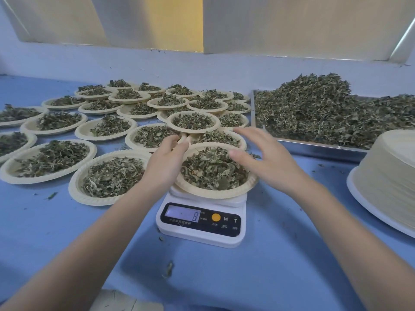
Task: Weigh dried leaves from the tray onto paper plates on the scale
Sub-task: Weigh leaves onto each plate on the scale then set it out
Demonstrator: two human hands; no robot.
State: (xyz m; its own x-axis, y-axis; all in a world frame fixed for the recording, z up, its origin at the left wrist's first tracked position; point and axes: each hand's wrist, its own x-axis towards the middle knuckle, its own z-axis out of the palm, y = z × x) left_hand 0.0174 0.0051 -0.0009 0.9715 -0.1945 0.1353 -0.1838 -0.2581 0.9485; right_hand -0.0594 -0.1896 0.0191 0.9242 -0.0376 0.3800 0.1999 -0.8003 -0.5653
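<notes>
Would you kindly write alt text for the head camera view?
Two hands, left hand and right hand, reach around a leaf-filled paper plate on a white scale. Filled plates lie left; a tray of dried leaves and empty plates sit right.

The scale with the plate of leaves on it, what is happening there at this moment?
A person is portioning dried leaves. A paper plate of leaves sits on the white scale. The left hand touches the plate's left rim; whether it has a grip is unclear. The right hand hovers open over the right side. Many filled plates lie behind and to the left, the metal tray heaped with leaves stands to the right, and a stack of unused plates waits at the far right.
</notes>
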